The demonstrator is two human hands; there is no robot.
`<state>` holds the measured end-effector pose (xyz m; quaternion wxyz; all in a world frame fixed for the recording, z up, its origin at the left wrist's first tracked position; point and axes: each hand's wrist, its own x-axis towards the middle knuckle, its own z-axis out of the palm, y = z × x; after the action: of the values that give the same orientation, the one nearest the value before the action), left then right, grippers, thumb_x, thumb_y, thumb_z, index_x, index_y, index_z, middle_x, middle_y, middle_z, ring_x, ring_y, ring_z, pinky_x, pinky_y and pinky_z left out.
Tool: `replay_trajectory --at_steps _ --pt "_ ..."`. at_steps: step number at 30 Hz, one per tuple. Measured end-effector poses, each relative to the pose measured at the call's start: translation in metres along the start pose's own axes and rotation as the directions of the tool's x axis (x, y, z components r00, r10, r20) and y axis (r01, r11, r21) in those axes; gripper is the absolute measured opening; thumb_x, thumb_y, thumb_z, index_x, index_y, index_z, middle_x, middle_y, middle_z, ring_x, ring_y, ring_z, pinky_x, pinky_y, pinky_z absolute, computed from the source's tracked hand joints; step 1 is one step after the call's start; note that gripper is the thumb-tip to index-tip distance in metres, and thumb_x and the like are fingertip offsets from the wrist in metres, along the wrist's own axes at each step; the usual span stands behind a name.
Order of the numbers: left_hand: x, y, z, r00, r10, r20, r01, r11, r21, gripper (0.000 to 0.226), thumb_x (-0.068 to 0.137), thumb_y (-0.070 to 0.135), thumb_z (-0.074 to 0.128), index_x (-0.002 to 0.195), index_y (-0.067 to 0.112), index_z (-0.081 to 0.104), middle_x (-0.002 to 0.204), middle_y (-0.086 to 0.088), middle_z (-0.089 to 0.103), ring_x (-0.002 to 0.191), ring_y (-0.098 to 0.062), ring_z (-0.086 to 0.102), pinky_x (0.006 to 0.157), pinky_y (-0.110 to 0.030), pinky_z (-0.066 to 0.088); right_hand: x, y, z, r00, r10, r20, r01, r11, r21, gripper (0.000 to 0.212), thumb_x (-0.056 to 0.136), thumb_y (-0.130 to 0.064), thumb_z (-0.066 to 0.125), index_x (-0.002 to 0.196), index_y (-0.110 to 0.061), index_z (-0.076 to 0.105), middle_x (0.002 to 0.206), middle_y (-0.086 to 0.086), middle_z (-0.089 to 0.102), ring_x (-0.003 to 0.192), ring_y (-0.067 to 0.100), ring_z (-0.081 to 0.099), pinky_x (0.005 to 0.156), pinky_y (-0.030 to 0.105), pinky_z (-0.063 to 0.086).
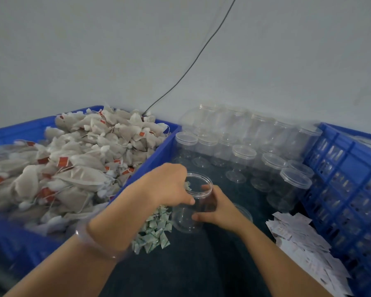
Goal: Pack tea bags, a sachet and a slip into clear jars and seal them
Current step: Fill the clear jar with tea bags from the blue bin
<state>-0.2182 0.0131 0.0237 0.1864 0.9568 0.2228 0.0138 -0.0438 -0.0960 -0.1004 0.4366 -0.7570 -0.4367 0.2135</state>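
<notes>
Open clear jar [184, 219] sits lower centre. Right hand [220, 211] fingers wrap its wall. Left hand [169, 187] pinches a green packet [187, 186] at the rim. Jar looks light, thin, slick plastic, so grip mid-wall without squeezing.

Dark surface [201, 264]: crates [156, 155], jars [243, 159], green slips [156, 230], white sachets [302, 243].

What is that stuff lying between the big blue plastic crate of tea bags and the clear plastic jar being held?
A heap of small pale-green folded packets lies there on the dark tabletop; the head view shows it.
</notes>
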Motion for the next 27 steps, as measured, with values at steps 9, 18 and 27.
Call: replay_trajectory --at_steps 9,18,27 --pt "0.01 -0.087 -0.053 0.943 -0.33 0.028 0.298 0.883 0.363 0.024 0.09 0.01 0.056 0.113 0.008 0.059 0.107 -0.005 0.062 0.092 -0.017 0.058 0.074 -0.026 0.044 0.009 -0.018 0.01 0.999 -0.029 0.021 0.03 0.999 -0.021 0.079 0.057 -0.036 0.088 0.113 -0.052 0.034 0.116 -0.033 0.051 0.105 -0.017 0.053 0.075 0.001 0.043" --pt "0.022 -0.121 -0.028 0.922 -0.387 0.012 0.335 0.815 0.473 0.026 0.086 0.012 0.064 0.112 0.016 0.065 0.107 -0.001 0.065 0.096 -0.014 0.061 0.081 -0.023 0.048 0.006 -0.021 0.004 0.998 -0.032 0.049 0.034 0.999 -0.032 0.112 0.052 -0.052 0.082 0.147 -0.038 0.024 0.122 -0.033 0.046 0.115 -0.006 0.05 0.077 0.002 0.042" --pt "0.024 -0.121 -0.023 0.91 -0.414 -0.011 0.364 0.789 0.495 0.038 0.08 0.021 0.071 0.114 0.018 0.053 0.107 0.002 0.059 0.095 -0.013 0.057 0.071 -0.02 0.043 0.006 -0.019 0.005 1.0 -0.012 0.019 0.012 1.0 -0.003 0.097 0.059 -0.043 0.085 0.135 -0.049 0.025 0.119 -0.034 0.046 0.121 0.003 0.048 0.08 0.006 0.042"
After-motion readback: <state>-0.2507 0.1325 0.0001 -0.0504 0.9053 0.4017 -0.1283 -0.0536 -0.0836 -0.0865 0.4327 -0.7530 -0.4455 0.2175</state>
